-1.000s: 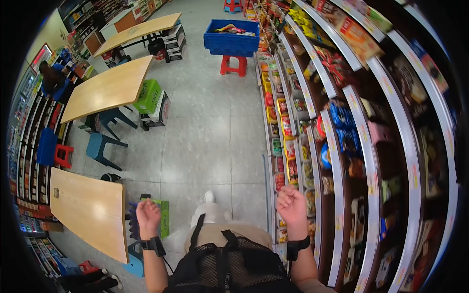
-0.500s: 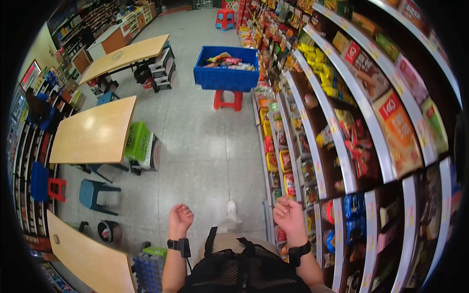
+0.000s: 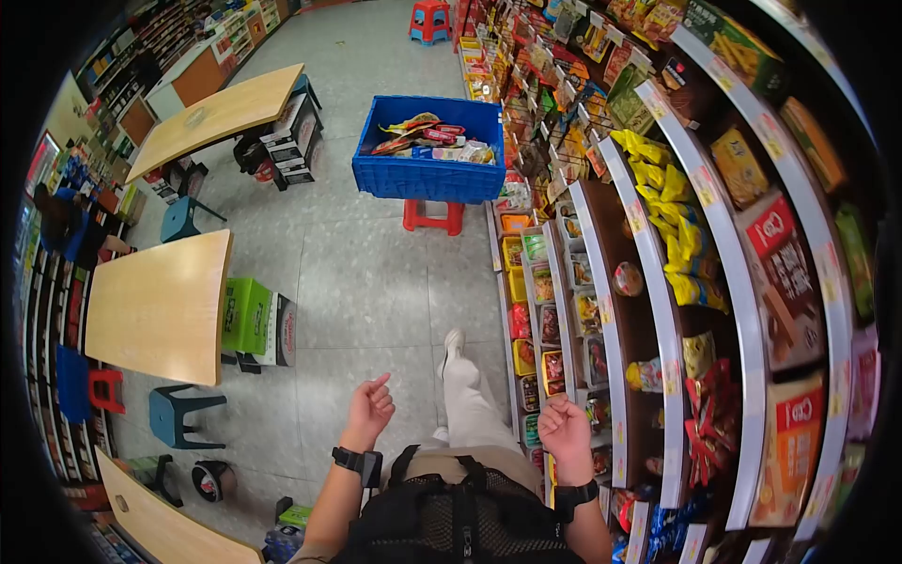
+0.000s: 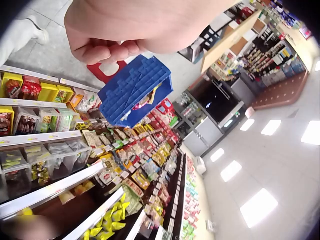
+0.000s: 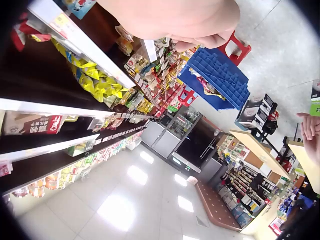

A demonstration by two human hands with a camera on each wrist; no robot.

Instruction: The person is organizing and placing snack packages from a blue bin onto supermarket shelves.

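In the head view the left hand [image 3: 370,411] is held over the floor in front of the body, empty, index finger extended and the other fingers loosely bent. The right hand [image 3: 566,434] hangs loosely curled beside the lower shelf edge, holding nothing. Ahead, a blue crate [image 3: 428,179] with several colourful packets [image 3: 434,141] in it stands on a red stool [image 3: 432,217]; neither hand touches it. Both wrist views show the crate beyond the fingers, with the left hand [image 4: 135,25] and right hand [image 5: 175,19] at the top.
Shelves of packaged snacks [image 3: 691,235] run along the right side. On the left stand wooden tables [image 3: 155,305], a dark teal stool [image 3: 183,414], a green box [image 3: 245,315] and a small bin [image 3: 212,480]. A seated person [image 3: 70,221] is at far left. Grey floor [image 3: 362,273] lies between.
The crate, tables and shelves appear nearer and lower in the head view. The left hand has moved inward and its index finger has straightened; the right hand stays by the shelf.
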